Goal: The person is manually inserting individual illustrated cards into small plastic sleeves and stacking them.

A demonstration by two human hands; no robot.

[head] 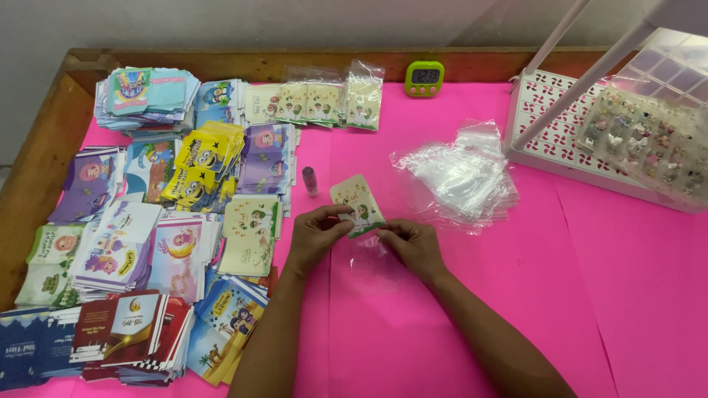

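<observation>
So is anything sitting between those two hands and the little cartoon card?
Nothing visible does. The left hand and the right hand both already pinch the small cream cartoon-printed card at its lower edge, above a clear plastic sleeve lying on the pink table cover.

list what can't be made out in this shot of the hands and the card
Head view only:
- Card: lower edge hidden by fingers of left hand and right hand.
- Clear sleeve under the hands: see-through, outline unclear.
- Compartment box: contents too small, crossed by white bars.
- Card stacks: cut off by the left and bottom edges.
</observation>
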